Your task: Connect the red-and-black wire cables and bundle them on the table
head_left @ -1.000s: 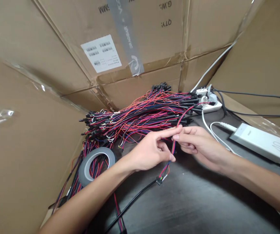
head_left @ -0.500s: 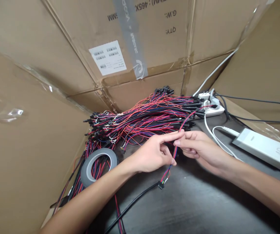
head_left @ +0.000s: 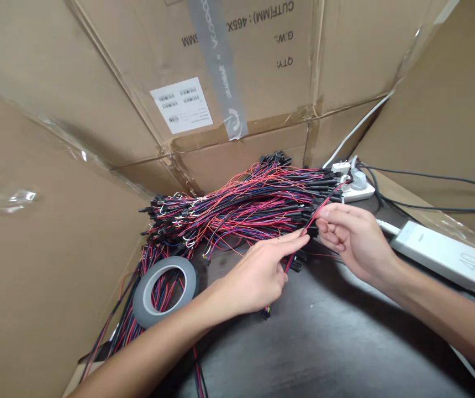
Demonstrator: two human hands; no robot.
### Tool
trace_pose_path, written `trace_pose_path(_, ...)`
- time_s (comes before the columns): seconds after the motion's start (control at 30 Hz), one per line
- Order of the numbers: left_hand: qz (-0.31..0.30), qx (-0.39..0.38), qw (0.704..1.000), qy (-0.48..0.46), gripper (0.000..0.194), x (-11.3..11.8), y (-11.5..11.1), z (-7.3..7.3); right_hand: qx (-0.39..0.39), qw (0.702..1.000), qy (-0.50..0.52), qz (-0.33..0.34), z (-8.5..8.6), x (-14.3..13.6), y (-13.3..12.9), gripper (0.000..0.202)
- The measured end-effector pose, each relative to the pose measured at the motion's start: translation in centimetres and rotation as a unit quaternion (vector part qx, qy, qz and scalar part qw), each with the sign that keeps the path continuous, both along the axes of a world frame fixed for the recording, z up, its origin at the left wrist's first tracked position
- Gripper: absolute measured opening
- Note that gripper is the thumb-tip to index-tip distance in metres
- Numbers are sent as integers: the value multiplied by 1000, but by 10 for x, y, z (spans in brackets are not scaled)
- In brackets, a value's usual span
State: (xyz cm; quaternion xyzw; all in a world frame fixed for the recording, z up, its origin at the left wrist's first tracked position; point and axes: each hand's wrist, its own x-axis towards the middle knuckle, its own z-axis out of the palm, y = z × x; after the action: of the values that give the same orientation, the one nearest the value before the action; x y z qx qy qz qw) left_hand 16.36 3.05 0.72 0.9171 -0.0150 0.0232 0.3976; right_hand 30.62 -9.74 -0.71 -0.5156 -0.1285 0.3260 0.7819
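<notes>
The left hand (head_left: pixel 262 271) hides the middle of a thin strand of red and black plastic-coated wires (head_left: pixel 309 222); its far tip blurs into the tangled heap of red, blue and black cables (head_left: pixel 237 207). The strand slants between both hands, pinched by the right hand's (head_left: pixel 351 237) thumb and forefinger and gripped under the left's fingers. The left forearm overlaps a flat grey tape ring (head_left: pixel 143 293).

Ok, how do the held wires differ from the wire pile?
The held wires form one slim bundle; the pile is a thick heap of many. The held wires slant between the left hand and right hand, while the pile lies on the table, running mostly sideways. Both show red and dark strands.
</notes>
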Motion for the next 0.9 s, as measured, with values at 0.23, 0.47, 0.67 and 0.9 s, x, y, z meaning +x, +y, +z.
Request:
trace_pose_path(0.23,-31,95,994,-31,74,-2,0,-2,-12,1000,-5,-4,-2,1,1,30)
trace_pose_path(0.47,-30,117,992,-21,74,-4,0,-2,-6,1000,-5,0,0,1,1,33)
trace_pose_path(0.67,-35,105,994,-20,72,-3,1,-2,-8,1000,-4,5,-1,4,1,33)
trace_pose_path(0.9,-41,94,994,-26,72,-2,1,-3,-7,1000,-8,1,1,3,1,33)
